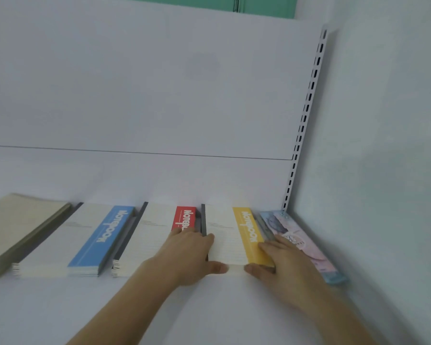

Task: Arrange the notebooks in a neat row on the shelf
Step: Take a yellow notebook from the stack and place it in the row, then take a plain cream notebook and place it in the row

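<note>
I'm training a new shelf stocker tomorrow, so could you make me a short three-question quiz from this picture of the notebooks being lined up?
1. True or false: both hands are on the yellow-striped notebook.
2. Multiple choice: which notebook lies nearest the shelf's right corner, beside the slotted upright? A) blue-striped notebook B) red-striped notebook C) pastel illustrated notebook
3. Fill in: the leftmost item in the row is the ____ notebook.

Key
1. True: the left hand holds its left edge and the right hand its right edge.
2. C
3. Tan notebook.
</note>
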Demonstrator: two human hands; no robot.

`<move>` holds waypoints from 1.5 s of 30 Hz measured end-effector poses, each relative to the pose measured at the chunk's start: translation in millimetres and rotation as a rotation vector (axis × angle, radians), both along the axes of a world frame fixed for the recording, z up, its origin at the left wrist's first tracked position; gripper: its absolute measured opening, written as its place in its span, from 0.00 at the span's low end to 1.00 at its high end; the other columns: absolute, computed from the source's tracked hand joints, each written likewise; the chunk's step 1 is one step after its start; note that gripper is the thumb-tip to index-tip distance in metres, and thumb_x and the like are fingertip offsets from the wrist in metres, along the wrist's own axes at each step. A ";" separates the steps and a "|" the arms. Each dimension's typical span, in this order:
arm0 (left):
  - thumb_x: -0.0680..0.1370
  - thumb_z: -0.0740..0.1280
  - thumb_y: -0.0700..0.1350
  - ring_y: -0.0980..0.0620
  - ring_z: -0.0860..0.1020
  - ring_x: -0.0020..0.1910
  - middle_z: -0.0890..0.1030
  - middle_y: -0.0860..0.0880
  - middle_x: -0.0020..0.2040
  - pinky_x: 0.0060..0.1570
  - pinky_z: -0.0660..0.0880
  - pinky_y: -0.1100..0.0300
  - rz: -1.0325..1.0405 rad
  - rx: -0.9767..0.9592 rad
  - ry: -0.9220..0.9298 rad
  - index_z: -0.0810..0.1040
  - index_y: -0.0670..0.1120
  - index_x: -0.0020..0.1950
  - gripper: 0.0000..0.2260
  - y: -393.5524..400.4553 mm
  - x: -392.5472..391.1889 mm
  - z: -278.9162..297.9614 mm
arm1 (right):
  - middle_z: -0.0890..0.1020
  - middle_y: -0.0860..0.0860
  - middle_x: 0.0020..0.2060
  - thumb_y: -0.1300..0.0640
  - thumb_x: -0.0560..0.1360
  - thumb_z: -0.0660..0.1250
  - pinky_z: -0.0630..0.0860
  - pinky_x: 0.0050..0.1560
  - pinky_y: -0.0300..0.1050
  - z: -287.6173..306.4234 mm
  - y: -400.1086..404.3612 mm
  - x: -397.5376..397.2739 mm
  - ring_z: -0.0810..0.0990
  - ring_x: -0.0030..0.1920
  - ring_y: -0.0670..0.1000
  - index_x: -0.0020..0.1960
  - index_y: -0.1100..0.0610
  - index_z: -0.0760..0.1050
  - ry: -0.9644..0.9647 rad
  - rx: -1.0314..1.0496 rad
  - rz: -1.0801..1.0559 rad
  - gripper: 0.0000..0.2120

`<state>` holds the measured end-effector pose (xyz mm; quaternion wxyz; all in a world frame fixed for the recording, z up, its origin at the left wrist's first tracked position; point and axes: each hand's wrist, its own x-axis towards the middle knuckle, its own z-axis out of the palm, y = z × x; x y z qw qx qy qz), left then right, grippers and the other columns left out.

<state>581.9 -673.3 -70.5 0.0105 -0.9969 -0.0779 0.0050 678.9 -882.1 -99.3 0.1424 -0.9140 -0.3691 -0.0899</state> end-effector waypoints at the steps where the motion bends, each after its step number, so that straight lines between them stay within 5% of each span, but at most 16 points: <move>1: 0.76 0.59 0.70 0.46 0.73 0.57 0.77 0.48 0.54 0.61 0.66 0.51 -0.011 0.000 0.017 0.72 0.50 0.55 0.24 0.0 0.0 1.2 | 0.75 0.44 0.63 0.29 0.72 0.58 0.61 0.68 0.42 1.7 0.4 0.3 0.62 0.71 0.49 0.65 0.49 0.72 0.010 -0.022 0.002 0.32; 5: 0.77 0.60 0.67 0.46 0.72 0.58 0.76 0.47 0.56 0.58 0.65 0.51 -0.013 -0.001 0.050 0.71 0.49 0.57 0.23 -3.4 1.4 5.9 | 0.77 0.43 0.53 0.26 0.69 0.55 0.66 0.62 0.42 6.7 1.1 -1.0 0.67 0.65 0.48 0.52 0.48 0.73 0.013 -0.035 0.000 0.27; 10: 0.76 0.59 0.68 0.46 0.72 0.58 0.76 0.48 0.55 0.58 0.66 0.51 0.012 -0.001 0.052 0.66 0.52 0.51 0.20 -6.4 0.6 7.4 | 0.72 0.45 0.66 0.28 0.73 0.53 0.56 0.71 0.42 6.0 -0.9 -2.1 0.59 0.73 0.49 0.70 0.50 0.68 -0.001 -0.054 0.001 0.35; 13: 0.75 0.57 0.71 0.48 0.70 0.63 0.75 0.51 0.60 0.64 0.66 0.50 0.047 -0.029 -0.022 0.71 0.52 0.61 0.27 -6.8 -5.4 7.7 | 0.66 0.48 0.72 0.22 0.65 0.42 0.55 0.74 0.47 2.9 -4.7 -5.3 0.56 0.75 0.52 0.72 0.48 0.65 -0.011 -0.060 -0.011 0.46; 17: 0.78 0.58 0.66 0.51 0.71 0.64 0.75 0.54 0.63 0.64 0.67 0.54 0.087 -0.060 -0.278 0.72 0.53 0.64 0.22 -11.5 -30.9 13.1 | 0.76 0.53 0.64 0.30 0.72 0.51 0.68 0.68 0.52 -0.4 -0.2 -20.9 0.69 0.69 0.58 0.63 0.53 0.76 -0.124 0.062 -0.009 0.34; 22: 0.81 0.57 0.60 0.55 0.68 0.70 0.73 0.57 0.69 0.71 0.64 0.57 0.120 -0.106 -0.509 0.71 0.54 0.71 0.20 -0.1 -89.0 12.0 | 0.76 0.49 0.65 0.38 0.77 0.51 0.64 0.71 0.47 5.0 34.0 -72.1 0.66 0.72 0.53 0.63 0.51 0.77 -0.184 0.169 0.064 0.26; 31: 0.78 0.60 0.57 0.50 0.79 0.59 0.81 0.53 0.59 0.59 0.76 0.52 0.295 -0.082 -0.650 0.79 0.50 0.63 0.19 107.6 -254.6 9.5 | 0.64 0.46 0.74 0.31 0.75 0.40 0.56 0.72 0.44 20.5 158.9 -222.6 0.57 0.76 0.49 0.72 0.47 0.67 -0.161 0.156 0.226 0.35; 38: 0.82 0.56 0.59 0.53 0.66 0.73 0.70 0.55 0.73 0.72 0.62 0.56 0.490 -0.081 -0.597 0.65 0.52 0.77 0.24 208.7 -394.4 3.1 | 0.55 0.46 0.77 0.28 0.70 0.34 0.48 0.74 0.42 14.3 283.1 -346.0 0.48 0.77 0.47 0.77 0.47 0.55 -0.070 0.138 0.354 0.42; 45: 0.82 0.54 0.60 0.55 0.64 0.74 0.69 0.57 0.73 0.73 0.62 0.57 0.629 -0.110 -0.598 0.64 0.53 0.76 0.24 303.2 -479.0 -3.7 | 0.50 0.45 0.78 0.30 0.75 0.38 0.40 0.72 0.39 23.5 400.8 -423.3 0.43 0.77 0.47 0.78 0.48 0.50 -0.064 0.098 0.492 0.37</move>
